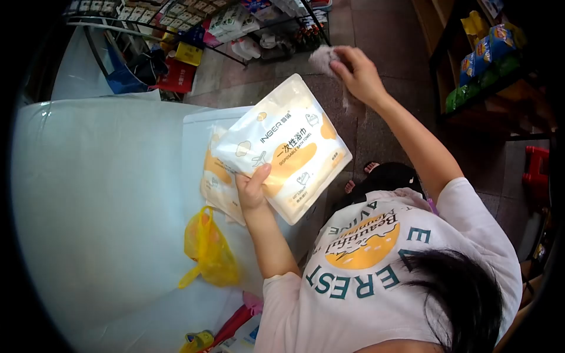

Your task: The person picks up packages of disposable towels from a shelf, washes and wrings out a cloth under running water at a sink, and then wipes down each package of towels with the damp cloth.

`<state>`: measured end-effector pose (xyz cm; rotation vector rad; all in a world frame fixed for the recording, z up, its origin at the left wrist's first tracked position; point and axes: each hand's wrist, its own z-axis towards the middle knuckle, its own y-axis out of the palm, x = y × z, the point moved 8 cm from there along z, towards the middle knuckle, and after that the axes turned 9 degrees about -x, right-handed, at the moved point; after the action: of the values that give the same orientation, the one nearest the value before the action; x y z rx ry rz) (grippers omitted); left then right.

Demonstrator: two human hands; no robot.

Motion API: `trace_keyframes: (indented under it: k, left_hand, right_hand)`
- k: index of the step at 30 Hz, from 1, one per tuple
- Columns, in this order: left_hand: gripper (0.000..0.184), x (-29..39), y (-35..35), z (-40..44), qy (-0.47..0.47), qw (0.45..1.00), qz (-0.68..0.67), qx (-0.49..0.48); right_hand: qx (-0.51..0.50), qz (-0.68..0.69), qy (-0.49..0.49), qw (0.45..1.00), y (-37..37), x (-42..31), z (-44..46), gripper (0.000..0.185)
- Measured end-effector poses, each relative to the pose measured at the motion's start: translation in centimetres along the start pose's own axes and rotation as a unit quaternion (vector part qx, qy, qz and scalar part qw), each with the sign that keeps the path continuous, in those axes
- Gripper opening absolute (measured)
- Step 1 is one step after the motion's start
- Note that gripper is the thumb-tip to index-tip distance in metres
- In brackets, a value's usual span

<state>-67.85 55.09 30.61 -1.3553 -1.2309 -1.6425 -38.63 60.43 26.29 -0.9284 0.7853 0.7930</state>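
My left hand grips a white and orange packet of disposable bath towel, thumb on its printed front. The packet is tilted, held above the white table. Behind it, partly hidden, a second packet of similar print rests at the table's edge. Out over the floor, my right hand pinches a crumpled whitish-grey cloth between thumb and fingers. The cloth is apart from the packet. Near my left forearm, a knotted yellow plastic bag sits on the table.
The white table fills the left side. Shelves with packaged goods stand at the far side, with a red box below. To the right is a rack holding blue and green packs, and a red stool.
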Motion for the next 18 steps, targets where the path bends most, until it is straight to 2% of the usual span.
trace_keyframes:
  k: [1,3,5,7,8,9,11,12,14,15,17,18]
  left_hand:
    - [0.051,0.1,-0.5,-0.3,0.002,1.000,-0.006,-0.003]
    - [0.051,-0.1,-0.2,-0.3,-0.001,1.000,-0.015,0.004]
    - [0.048,-0.7,0.5,-0.2,-0.018,1.000,-0.012,0.008]
    - [0.048,-0.7,1.5,-0.1,0.028,0.998,-0.044,-0.030]
    - [0.046,-0.9,1.3,-0.5,-0.019,0.996,0.089,0.021]
    - [0.051,-1.6,1.7,-0.9,-0.034,0.995,0.088,-0.012]
    - [0.054,-0.5,3.3,-0.8,0.007,1.000,0.024,-0.014]
    - [0.054,-0.5,3.5,-0.7,0.010,1.000,0.023,-0.016]
    - [0.066,-0.5,4.1,-0.2,0.034,0.998,0.026,-0.036]
    - [0.066,-0.1,4.1,-0.1,0.031,0.999,0.027,-0.036]
    - [0.090,0.8,5.4,-0.3,0.010,0.992,0.010,-0.122]
    - [0.090,0.8,5.3,-0.6,0.005,0.993,0.012,-0.120]
  right_hand:
    - [0.018,0.015,-0.013,1.000,-1.1,-2.0,0.0,0.031]
    - [-0.003,0.184,-0.062,0.981,-0.2,-6.5,-1.1,0.034]
    - [-0.088,0.182,-0.183,0.962,3.3,-12.6,-3.7,0.041]
    - [-0.071,0.019,-0.290,0.954,3.5,-18.0,-5.7,0.043]
    - [-0.074,0.051,-0.261,0.961,4.1,-16.2,-4.4,0.041]
    - [-0.075,0.050,-0.211,0.973,4.1,-14.4,-3.0,0.036]
    - [-0.072,-0.001,-0.127,0.989,4.1,-9.2,-0.3,0.031]
    - [-0.070,-0.003,-0.129,0.989,3.5,-9.3,-0.7,0.031]
    - [-0.160,0.047,-0.132,0.977,3.8,-10.2,-2.0,0.028]
    - [-0.145,0.080,-0.155,0.974,3.2,-11.8,-2.8,0.027]
    - [-0.149,0.072,-0.207,0.964,2.2,-14.0,-3.6,0.028]
    - [-0.157,0.086,-0.195,0.964,2.0,-14.1,-3.6,0.029]
